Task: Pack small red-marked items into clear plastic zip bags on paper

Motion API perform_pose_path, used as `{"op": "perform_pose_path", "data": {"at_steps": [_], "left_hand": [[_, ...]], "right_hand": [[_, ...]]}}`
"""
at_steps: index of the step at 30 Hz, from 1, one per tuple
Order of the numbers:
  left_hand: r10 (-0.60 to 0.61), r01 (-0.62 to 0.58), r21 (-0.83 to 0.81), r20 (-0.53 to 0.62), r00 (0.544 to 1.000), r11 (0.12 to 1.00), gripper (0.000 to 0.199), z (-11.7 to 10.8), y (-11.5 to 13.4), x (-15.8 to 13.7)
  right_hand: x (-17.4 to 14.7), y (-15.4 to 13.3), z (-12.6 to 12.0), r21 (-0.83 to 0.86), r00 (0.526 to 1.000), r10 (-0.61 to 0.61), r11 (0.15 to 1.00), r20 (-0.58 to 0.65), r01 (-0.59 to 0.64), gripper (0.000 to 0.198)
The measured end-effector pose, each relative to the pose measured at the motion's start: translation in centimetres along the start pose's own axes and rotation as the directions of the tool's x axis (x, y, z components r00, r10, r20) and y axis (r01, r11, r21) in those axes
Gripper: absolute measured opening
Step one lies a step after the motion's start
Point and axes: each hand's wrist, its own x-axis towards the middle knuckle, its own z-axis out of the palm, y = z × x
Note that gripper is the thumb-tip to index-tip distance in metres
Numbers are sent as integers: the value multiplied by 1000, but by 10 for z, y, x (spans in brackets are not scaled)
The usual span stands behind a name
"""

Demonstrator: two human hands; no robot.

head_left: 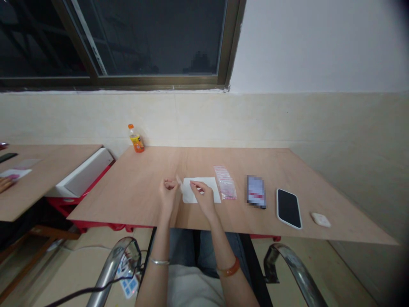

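Observation:
My left hand [168, 191] is closed in a pinch on a small clear plastic piece [179, 181], which stands up from the fingers toward the right. It looks thin and see-through, and its exact kind does not show. Over a white sheet of paper [188, 196], my right hand [204, 197] has thumb and forefinger pressed together. Whatever may be between those fingertips is too small to make out. Just right of the paper lies a row of overlapping clear plastic zip bags [225, 183] with pink-red edges.
Right of the bags lie a phone with a lit screen [256, 191], a dark-screened device in a white case [289, 208] and a small white object [320, 219]. An orange drink bottle [136, 139] stands at the back left. Another person's hand [5, 183] rests on the left table.

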Motion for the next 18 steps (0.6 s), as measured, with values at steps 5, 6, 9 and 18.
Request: {"op": "perform_pose_path", "data": {"at_steps": [5, 6, 9, 18], "left_hand": [[26, 25, -209, 235, 972, 978, 28, 12, 35, -17], [21, 48, -249, 270, 963, 967, 27, 12, 39, -20], [4, 109, -336, 317, 948, 936, 30, 11, 48, -24], [-8, 124, -388, 285, 958, 913, 25, 18, 57, -28]], "right_hand": [[-1, -14, -1, 215, 990, 88, 970, 111, -110, 32], [-1, -17, -3, 253, 985, 102, 958, 139, -135, 33], [0, -26, -13, 319, 970, 122, 929, 212, -187, 29], [3, -29, -25, 336, 961, 146, 916, 233, -220, 23]]}}
